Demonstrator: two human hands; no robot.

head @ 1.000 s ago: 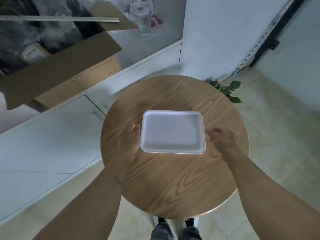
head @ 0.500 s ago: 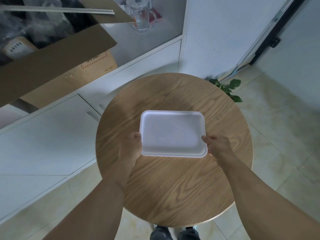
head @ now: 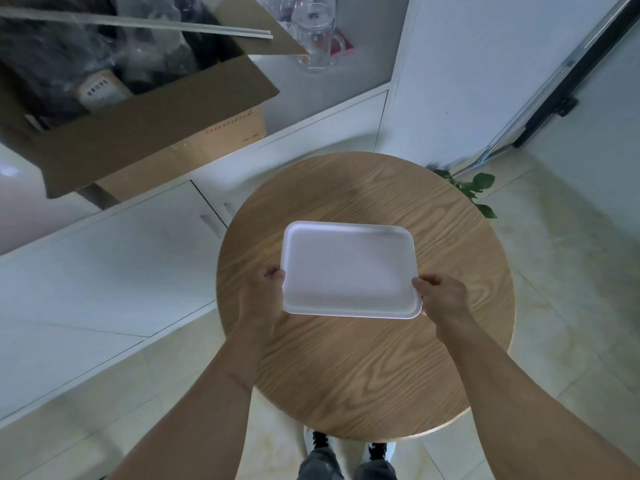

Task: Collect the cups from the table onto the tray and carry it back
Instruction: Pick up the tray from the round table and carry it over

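A white rectangular tray [head: 346, 268] with nothing on it is over the middle of the round wooden table [head: 363, 368]. My left hand [head: 261, 292] grips the tray's left edge near its front corner. My right hand [head: 441, 296] grips its front right corner. The tray looks slightly lifted and tilted toward me. No cup stands on the table. A clear glass mug [head: 317, 36] sits on the white counter at the back.
An open cardboard box [head: 149, 119] full of dark bags rests on the low white cabinet [head: 104, 258] to the left. A small green plant [head: 474, 188] stands on the floor behind the table, near a door frame [head: 540, 98]. My shoes [head: 346, 448] show below the table.
Both hands went from resting beside the tray to gripping its edges. The tray has come toward me, and my view has shifted back and to the left.
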